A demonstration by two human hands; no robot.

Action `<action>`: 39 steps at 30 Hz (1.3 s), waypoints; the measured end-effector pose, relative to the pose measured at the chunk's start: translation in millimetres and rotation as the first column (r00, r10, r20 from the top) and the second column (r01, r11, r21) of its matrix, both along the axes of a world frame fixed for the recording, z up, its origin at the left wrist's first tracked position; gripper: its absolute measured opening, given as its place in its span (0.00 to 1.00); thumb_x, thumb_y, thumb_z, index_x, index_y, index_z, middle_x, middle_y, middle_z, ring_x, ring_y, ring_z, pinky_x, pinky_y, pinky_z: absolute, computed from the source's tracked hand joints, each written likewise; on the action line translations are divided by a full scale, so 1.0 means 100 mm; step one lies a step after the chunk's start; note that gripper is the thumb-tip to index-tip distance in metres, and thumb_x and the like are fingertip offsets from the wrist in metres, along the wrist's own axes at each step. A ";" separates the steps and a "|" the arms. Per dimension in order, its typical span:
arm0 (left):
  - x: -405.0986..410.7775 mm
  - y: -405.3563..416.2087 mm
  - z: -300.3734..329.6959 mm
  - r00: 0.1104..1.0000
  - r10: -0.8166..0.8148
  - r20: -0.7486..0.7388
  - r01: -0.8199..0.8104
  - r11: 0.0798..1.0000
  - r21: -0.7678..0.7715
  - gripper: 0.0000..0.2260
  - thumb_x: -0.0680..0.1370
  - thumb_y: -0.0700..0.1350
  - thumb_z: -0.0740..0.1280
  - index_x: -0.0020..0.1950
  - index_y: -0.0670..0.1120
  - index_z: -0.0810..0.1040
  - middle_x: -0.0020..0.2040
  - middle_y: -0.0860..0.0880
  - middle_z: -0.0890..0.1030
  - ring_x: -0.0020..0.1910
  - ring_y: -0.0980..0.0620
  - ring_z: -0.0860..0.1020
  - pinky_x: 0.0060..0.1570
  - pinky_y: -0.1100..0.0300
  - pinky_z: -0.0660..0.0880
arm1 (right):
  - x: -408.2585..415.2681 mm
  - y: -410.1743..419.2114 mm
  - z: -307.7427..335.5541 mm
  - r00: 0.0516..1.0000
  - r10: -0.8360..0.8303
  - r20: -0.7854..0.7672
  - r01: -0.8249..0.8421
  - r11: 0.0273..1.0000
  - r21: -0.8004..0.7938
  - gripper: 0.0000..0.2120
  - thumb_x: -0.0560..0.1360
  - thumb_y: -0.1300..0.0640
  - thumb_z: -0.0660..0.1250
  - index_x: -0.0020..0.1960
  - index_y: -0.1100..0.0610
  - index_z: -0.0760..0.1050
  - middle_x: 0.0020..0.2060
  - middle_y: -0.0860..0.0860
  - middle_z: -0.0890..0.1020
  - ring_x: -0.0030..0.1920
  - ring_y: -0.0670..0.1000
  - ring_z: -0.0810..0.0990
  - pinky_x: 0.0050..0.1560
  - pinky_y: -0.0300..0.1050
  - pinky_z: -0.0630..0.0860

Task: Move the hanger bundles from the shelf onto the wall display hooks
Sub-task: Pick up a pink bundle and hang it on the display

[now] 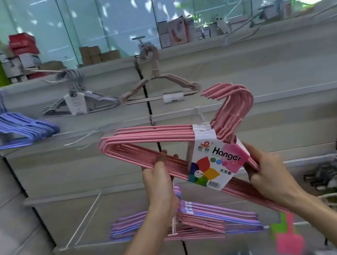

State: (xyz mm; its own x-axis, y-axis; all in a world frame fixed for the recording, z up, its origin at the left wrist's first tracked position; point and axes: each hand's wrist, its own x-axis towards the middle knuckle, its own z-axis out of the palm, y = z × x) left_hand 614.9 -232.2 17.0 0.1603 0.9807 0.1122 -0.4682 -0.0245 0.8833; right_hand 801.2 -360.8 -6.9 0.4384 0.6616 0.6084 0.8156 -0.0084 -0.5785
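So, status:
Hands: two, both gripping one pink hanger bundle (166,147), which is being held up mid-air in front of the wall panel (242,67), centre-right.
Left hand (158,179): fingers are curling round the lower pink bars on the bundle's left side.
Right hand (267,169): fingers are wrapping the bars on the right, just beside the label card (217,163).
Bundle look: many pink coated wire hangers stacked tight, exact count unreadable; hooks (236,103) are pointing up and right; whole bundle is tilting, left end high, right end dropping toward the right forearm.
Label card: white, printed "Hanger", coloured petal graphic, barcode at the bottom; it is wrapping the bundle near the necks.
Wall hooks, far: three hanging groups showing — blue hangers (8,128) far left, grey hangers (79,101) with a white tag, one beige hanger set (158,84) at centre.
Wire shelf (84,217), near and low: is holding a pile of hanger bundles (200,221), pink and purple-blue mixed; bundle count blurred, cannot tell.
Top ledge (194,44), far: is carrying boxes (23,55), red, white and brown, blurred.
Right shelf: small blurred items, unidentifiable.
Bottom right: pink and green plastic pieces (287,234) are hanging, blurred.
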 end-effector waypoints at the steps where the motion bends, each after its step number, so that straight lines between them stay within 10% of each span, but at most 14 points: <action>1: -0.07 0.07 -0.04 1.000 -0.005 -0.005 0.005 1.000 0.003 0.05 0.81 0.42 0.66 0.52 0.42 0.79 0.41 0.47 0.86 0.49 0.45 0.84 0.58 0.46 0.78 | -0.06 0.08 -0.03 1.000 0.006 -0.001 -0.006 1.000 -0.005 0.34 0.70 0.75 0.63 0.71 0.50 0.73 0.50 0.51 0.85 0.41 0.49 0.79 0.36 0.40 0.70; 18: -0.39 0.89 -0.57 0.971 -0.240 0.001 0.240 0.969 -0.051 0.04 0.79 0.40 0.68 0.49 0.40 0.80 0.43 0.43 0.83 0.49 0.40 0.79 0.53 0.45 0.75 | -0.38 0.58 -0.56 0.980 -0.197 -0.029 0.195 0.979 -0.067 0.34 0.69 0.75 0.64 0.71 0.52 0.73 0.58 0.54 0.84 0.56 0.58 0.81 0.49 0.45 0.71; 28: 0.12 0.81 -0.59 0.919 -0.391 0.058 0.395 0.914 -0.089 0.15 0.80 0.37 0.65 0.65 0.33 0.73 0.58 0.35 0.80 0.59 0.39 0.79 0.61 0.47 0.76 | 0.03 0.33 -0.61 0.956 -0.293 -0.016 0.291 0.953 -0.085 0.34 0.70 0.73 0.64 0.73 0.52 0.72 0.60 0.52 0.83 0.59 0.54 0.81 0.55 0.47 0.75; 39: 0.78 0.79 -0.56 0.869 -0.422 0.258 0.483 0.838 -0.253 0.05 0.80 0.35 0.64 0.47 0.42 0.78 0.44 0.42 0.80 0.49 0.46 0.78 0.56 0.50 0.75 | 0.79 0.35 -0.53 0.961 -0.269 0.056 0.274 0.952 -0.136 0.33 0.70 0.67 0.62 0.71 0.44 0.68 0.61 0.50 0.83 0.61 0.56 0.80 0.52 0.57 0.79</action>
